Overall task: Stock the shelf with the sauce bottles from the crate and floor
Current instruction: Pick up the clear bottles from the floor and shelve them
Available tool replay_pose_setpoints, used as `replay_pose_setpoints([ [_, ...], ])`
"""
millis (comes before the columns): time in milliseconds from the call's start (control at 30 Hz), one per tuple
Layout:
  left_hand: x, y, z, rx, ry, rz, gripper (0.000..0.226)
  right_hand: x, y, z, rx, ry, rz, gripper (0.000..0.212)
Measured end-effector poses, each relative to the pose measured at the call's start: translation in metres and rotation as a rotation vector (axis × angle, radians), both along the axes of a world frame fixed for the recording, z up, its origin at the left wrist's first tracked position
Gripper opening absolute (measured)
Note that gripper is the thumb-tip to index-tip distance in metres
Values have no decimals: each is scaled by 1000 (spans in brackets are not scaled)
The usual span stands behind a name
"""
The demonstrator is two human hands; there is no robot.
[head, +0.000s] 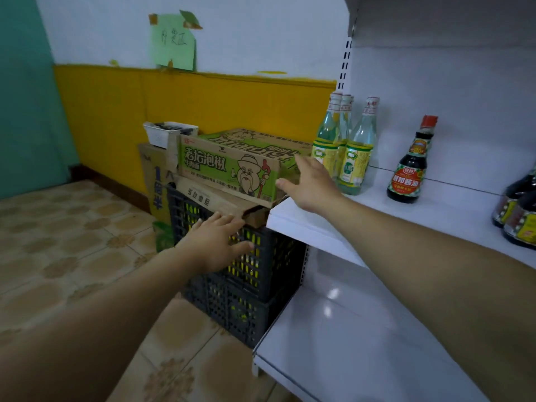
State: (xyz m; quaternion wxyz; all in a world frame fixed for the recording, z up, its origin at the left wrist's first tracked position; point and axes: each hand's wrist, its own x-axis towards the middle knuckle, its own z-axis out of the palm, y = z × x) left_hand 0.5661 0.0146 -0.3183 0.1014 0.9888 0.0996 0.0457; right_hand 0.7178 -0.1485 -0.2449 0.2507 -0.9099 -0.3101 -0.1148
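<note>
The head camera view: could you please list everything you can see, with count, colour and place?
Clear bottles: at least three, yellow-green labels, left end of the middle shelf.
Dark sauce bottle: one, red cap, standing alone mid-shelf.
Dark bottles: at least two, cut off at the right edge.
Shelf: white, boards on the right.
Crates: two, black, stacked beside the shelf.
Green carton: one, on flattened cardboard over the crates.
White tray: one, on a box behind.
Green note: one, taped on the wall.
Left hand: open, on the top crate.
Right hand: open, at the carton.
</note>
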Motion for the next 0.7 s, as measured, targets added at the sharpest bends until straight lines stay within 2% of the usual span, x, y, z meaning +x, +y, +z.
replay_pose_setpoints([
  [200, -115, 44, -45, -59, 132, 234, 78, -100, 82, -29, -244, 138, 258, 84],
  [333, -192, 80, -99, -214, 214, 438, 78, -159, 141, -86, -399, 211, 416, 82],
  [433, -240, 108, -148, -262, 284, 565, 79, -194, 179, -142, -471, 253, 483, 82],
  [700, -274, 153, -282, -358, 462, 711, 84, -231, 256, -291, -641, 386, 626, 83],
])
